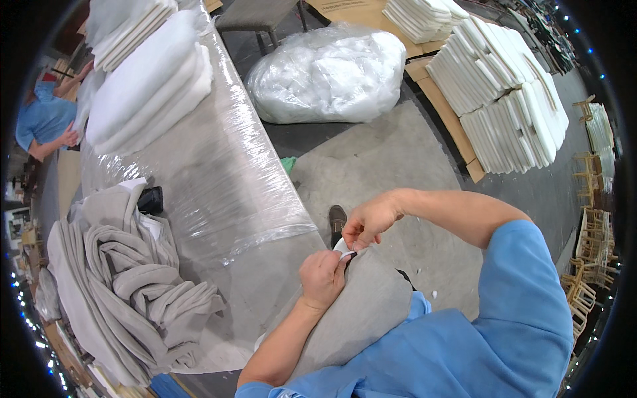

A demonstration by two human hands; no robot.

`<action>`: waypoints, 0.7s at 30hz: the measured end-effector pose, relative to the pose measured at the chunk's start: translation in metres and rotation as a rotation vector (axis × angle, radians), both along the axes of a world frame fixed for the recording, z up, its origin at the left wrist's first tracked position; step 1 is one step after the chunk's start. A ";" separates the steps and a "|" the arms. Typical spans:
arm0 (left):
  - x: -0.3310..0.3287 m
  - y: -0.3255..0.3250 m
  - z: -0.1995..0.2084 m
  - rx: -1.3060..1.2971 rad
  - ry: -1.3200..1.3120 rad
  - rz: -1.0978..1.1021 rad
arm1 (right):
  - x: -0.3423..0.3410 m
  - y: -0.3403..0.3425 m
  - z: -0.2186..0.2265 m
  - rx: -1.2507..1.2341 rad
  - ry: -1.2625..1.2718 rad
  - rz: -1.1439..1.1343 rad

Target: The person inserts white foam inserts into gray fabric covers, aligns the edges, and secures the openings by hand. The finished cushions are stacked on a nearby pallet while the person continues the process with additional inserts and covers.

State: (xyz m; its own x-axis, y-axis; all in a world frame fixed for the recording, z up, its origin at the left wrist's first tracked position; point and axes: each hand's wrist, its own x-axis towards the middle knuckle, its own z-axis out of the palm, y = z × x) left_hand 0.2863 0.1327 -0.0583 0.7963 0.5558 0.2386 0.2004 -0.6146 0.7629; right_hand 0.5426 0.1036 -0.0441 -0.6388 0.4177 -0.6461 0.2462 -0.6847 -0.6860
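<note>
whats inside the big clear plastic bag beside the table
White fluffy filling shows through the clear plastic bag, bunched in loose clumps. Whatever lies deeper in the middle is covered by the outer filling, so that can't be seen.

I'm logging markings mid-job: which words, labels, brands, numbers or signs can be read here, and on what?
Brown cardboard at the view's top edge: one line of small dark print, not copied out here.
Grey fabric between the left hand and right hand: no lettering visible.
Clear bag of white filling: none visible.
Things near the dark rim: too small and blurred to tell.
</note>
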 end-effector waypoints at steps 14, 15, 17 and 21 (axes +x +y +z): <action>0.035 0.015 -0.018 -0.715 0.612 -0.141 | -0.048 -0.089 -0.018 0.147 -0.398 -0.818; 0.039 0.009 -0.015 -0.589 0.633 -0.097 | -0.048 -0.090 -0.022 0.082 -0.408 -0.864; 0.048 -0.009 -0.003 -0.335 0.662 -0.007 | -0.048 -0.096 -0.042 0.133 -0.495 -0.894; 0.055 -0.013 -0.011 -0.194 0.620 0.000 | -0.054 -0.099 -0.067 0.091 -0.538 -0.980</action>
